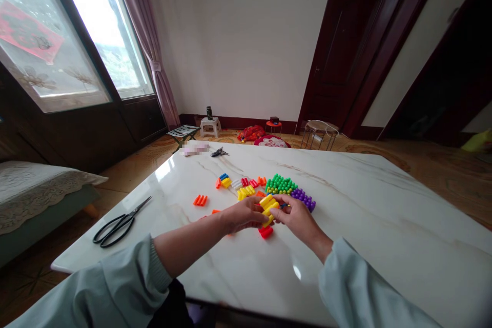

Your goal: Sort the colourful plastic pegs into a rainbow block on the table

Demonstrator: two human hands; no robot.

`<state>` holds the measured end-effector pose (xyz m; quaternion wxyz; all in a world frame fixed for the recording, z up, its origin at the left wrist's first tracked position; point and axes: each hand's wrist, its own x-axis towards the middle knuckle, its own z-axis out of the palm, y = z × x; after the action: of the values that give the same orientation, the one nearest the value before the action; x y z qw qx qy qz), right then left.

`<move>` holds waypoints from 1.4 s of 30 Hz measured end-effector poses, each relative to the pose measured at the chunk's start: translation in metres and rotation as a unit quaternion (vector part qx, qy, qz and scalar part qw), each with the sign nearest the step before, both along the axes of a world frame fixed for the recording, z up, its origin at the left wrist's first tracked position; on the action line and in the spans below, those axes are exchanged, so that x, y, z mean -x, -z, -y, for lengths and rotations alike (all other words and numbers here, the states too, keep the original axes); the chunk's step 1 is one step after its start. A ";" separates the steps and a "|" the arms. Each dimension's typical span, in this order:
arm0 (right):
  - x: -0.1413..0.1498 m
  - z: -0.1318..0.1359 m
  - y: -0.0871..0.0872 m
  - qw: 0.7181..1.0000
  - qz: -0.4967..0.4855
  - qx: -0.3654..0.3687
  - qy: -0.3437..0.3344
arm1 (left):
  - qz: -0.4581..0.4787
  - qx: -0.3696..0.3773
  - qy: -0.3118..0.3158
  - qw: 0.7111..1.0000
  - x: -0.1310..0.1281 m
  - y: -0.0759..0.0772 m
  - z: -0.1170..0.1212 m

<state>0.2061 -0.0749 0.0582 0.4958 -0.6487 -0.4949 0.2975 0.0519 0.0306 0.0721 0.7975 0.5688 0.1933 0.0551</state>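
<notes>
My left hand (pixel 246 213) and my right hand (pixel 294 216) are closed on a group of yellow tube-shaped pieces (pixel 270 209), held just above the table between them. Red pieces (pixel 266 232) lie below the hands. Behind them are yellow pieces (pixel 246 192), a cluster of green beads (pixel 282 183) and purple beads (pixel 303 199). Orange pieces (pixel 200 200) sit in a short row to the left. A small blue, yellow and orange group (pixel 223 180) lies farther back. Some pieces are hidden behind my hands.
Black-handled scissors (pixel 120 225) lie at the left of the white marble-patterned table (pixel 369 246). Dark pliers (pixel 219 152) and a blurred pinkish item (pixel 195 148) are near its far edge. Stools, including a white one (pixel 210 126), stand beyond by the wall.
</notes>
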 end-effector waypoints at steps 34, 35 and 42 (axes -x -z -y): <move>-0.078 0.028 0.034 0.912 0.345 0.202 0.094 | -0.101 -0.087 -0.178 0.975 -0.003 0.014 -0.015; -0.077 0.027 0.035 0.913 0.341 0.203 0.092 | -0.103 -0.088 -0.181 0.974 -0.002 0.015 -0.015; -0.068 0.019 0.046 0.920 0.339 0.155 0.119 | -0.103 -0.094 -0.155 0.978 -0.001 0.020 -0.017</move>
<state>0.2737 -0.0943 0.0123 0.2237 -0.8334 -0.5003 0.0717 0.0531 0.0474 0.0519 0.6984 0.6068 0.3541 0.1366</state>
